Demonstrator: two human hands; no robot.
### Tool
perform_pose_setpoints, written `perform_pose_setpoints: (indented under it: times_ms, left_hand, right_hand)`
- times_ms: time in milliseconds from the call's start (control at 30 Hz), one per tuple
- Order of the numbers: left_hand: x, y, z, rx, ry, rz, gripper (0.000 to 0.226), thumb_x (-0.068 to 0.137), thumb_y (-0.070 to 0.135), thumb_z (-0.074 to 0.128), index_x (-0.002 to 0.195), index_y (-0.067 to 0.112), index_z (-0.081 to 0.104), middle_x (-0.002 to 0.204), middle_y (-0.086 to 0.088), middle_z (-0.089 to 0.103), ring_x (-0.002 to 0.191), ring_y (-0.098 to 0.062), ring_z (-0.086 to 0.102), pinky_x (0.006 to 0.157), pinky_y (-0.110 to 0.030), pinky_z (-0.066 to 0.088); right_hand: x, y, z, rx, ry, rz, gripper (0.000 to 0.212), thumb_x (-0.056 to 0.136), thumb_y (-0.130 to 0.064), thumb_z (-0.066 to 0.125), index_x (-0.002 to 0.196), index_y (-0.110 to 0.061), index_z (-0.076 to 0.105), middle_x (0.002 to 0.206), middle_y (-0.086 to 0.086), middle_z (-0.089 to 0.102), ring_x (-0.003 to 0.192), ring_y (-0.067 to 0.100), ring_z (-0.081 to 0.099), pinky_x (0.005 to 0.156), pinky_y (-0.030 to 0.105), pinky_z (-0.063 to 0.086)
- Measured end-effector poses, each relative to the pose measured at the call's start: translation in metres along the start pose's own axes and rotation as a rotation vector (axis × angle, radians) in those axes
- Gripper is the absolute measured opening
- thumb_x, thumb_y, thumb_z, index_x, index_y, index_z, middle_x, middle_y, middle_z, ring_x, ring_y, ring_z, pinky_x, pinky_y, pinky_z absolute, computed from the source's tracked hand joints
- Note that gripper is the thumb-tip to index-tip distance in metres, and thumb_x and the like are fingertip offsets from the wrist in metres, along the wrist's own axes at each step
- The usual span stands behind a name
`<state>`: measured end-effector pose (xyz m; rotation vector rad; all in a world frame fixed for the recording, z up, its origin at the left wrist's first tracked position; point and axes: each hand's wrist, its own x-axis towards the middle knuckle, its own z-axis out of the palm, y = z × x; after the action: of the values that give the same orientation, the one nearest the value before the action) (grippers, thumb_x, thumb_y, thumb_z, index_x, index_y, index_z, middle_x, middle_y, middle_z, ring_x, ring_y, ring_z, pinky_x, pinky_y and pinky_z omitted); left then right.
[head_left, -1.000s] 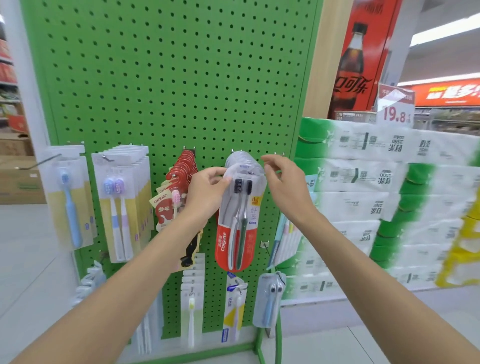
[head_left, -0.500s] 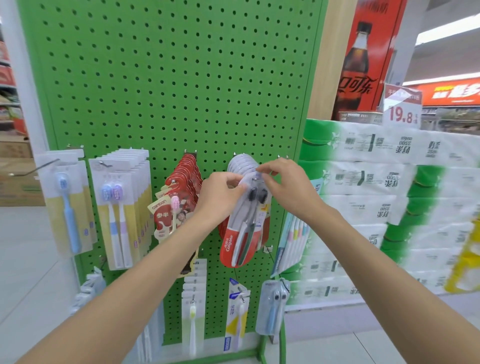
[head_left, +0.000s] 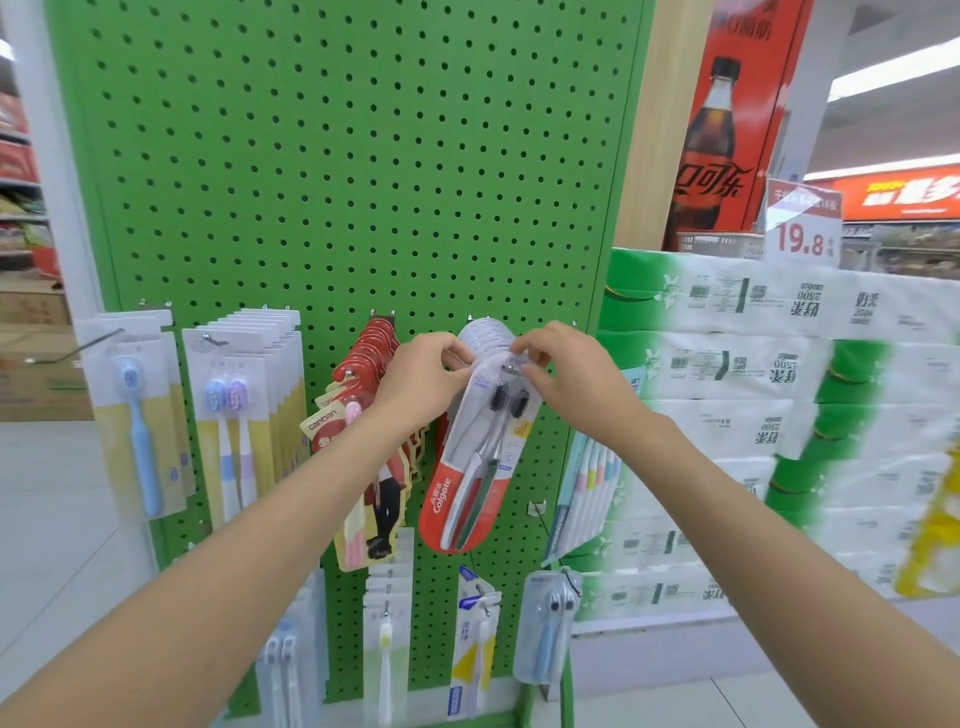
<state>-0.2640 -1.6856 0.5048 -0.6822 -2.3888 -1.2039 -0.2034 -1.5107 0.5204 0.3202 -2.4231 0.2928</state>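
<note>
Closing in since a second ago, the left hand (head_left: 421, 371) and right hand (head_left: 566, 374) now meet at the top of the Colgate toothbrush pack (head_left: 470, 483), which has risen against the green pegboard (head_left: 363, 182) and tipped, its red foot swinging leftward; back then the right hand stood off from it, fingers loose. From the left of the display: a blue toothbrush pack (head_left: 136, 415) and a row of white twin packs (head_left: 239, 410) hang untouched; red-carded packs (head_left: 363, 358) crowd the next hook; just beside them the left hand pinches the pack's upper left edge between thumb and curled fingers; the pack hangs slanted below, in front of a row of identical packs (head_left: 485, 332) already on the peg; the right hand pinches the upper right corner, fingertips at the metal hook tip (head_left: 511, 368) that shows by the hang hole. Judged from this, the pack has been brought to its peg and lined up; whether the hole is over the tip cannot be told; sliding it back and letting go remain. Further right, stacked toilet paper (head_left: 779, 364) and a 19.8 price sign (head_left: 802, 223) stand well apart.
</note>
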Motion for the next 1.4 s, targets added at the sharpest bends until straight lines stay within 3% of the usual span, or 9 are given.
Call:
perform_pose_setpoints:
  times_ms: [100,300,567,767,833,1000,1167,1300,1400]
  left_hand:
    - [0.002,-0.001,0.002,-0.028,-0.059,-0.004,0.008,0.089,0.013,0.069,0.086,0.02,0.068,0.088,0.006,0.068,0.082,-0.008,0.063,0.079,-0.028,0.054]
    - [0.005,-0.003,0.005,-0.096,-0.035,-0.025,0.004,0.092,0.015,0.067,0.091,0.015,0.071,0.091,0.002,0.069,0.086,-0.016,0.064,0.087,-0.042,0.055]
    - [0.001,-0.009,-0.004,-0.101,-0.006,-0.044,0.006,0.091,0.016,0.067,0.086,0.015,0.065,0.091,0.001,0.066,0.084,-0.024,0.068,0.08,-0.043,0.059]
    - [-0.011,-0.004,-0.009,0.084,-0.003,-0.093,0.008,0.097,0.018,0.058,0.091,0.014,0.058,0.086,-0.003,0.063,0.084,-0.023,0.065,0.078,-0.039,0.054]
    - [-0.016,0.002,-0.015,0.161,0.017,-0.084,0.007,0.095,0.015,0.059,0.091,0.01,0.06,0.084,-0.005,0.063,0.081,-0.025,0.063,0.072,-0.039,0.052]
    - [-0.027,0.008,-0.03,0.212,0.038,-0.094,0.009,0.086,0.015,0.063,0.087,0.007,0.064,0.081,-0.007,0.066,0.08,-0.024,0.064,0.075,-0.044,0.055]
    - [-0.04,0.008,-0.037,0.16,0.028,-0.119,0.008,0.085,0.011,0.063,0.087,0.003,0.064,0.083,-0.016,0.069,0.077,-0.029,0.069,0.074,-0.046,0.058]
    - [-0.052,0.004,-0.038,0.097,0.035,-0.155,0.005,0.083,0.009,0.063,0.087,0.01,0.06,0.078,-0.009,0.066,0.077,-0.027,0.069,0.072,-0.047,0.059]
    - [-0.065,0.0,-0.041,0.094,0.093,-0.18,0.007,0.081,0.01,0.064,0.087,0.013,0.06,0.081,-0.006,0.066,0.076,-0.025,0.069,0.065,-0.041,0.057]
  right_hand:
    - [0.002,-0.002,0.002,-0.029,0.001,0.005,0.023,0.097,-0.013,0.054,0.116,-0.015,0.067,0.097,0.003,0.057,0.089,0.025,0.056,0.082,0.04,0.047]
    - [0.008,0.0,0.0,-0.072,0.005,-0.019,0.025,0.098,-0.011,0.052,0.117,-0.013,0.067,0.091,-0.003,0.048,0.082,0.019,0.05,0.074,0.031,0.04]
    - [0.007,0.002,0.006,-0.047,0.041,-0.047,0.024,0.097,-0.009,0.051,0.114,-0.013,0.068,0.1,0.005,0.06,0.091,0.024,0.056,0.083,0.041,0.046]
    - [0.006,0.003,0.007,-0.072,0.043,-0.065,0.024,0.098,-0.008,0.049,0.114,-0.013,0.067,0.098,0.007,0.062,0.094,0.026,0.055,0.089,0.043,0.043]
    - [0.005,0.004,0.008,-0.069,0.044,-0.067,0.024,0.098,-0.007,0.049,0.113,-0.012,0.067,0.098,0.007,0.062,0.093,0.026,0.055,0.089,0.043,0.043]
    - [0.004,0.004,0.007,-0.096,0.05,-0.074,0.024,0.098,-0.007,0.049,0.114,-0.011,0.067,0.097,0.009,0.062,0.093,0.028,0.054,0.088,0.042,0.042]
    - [0.004,0.0,0.009,-0.129,0.059,-0.063,0.025,0.098,-0.007,0.049,0.115,-0.013,0.067,0.098,0.007,0.063,0.092,0.026,0.055,0.088,0.043,0.043]
    - [0.002,-0.001,0.008,-0.122,0.087,-0.026,0.028,0.096,-0.01,0.054,0.121,-0.013,0.066,0.106,0.007,0.065,0.101,0.026,0.056,0.093,0.043,0.044]
    - [-0.009,-0.006,0.01,-0.055,0.206,-0.025,0.029,0.091,-0.003,0.056,0.117,-0.009,0.067,0.109,0.009,0.065,0.105,0.027,0.056,0.095,0.043,0.044]
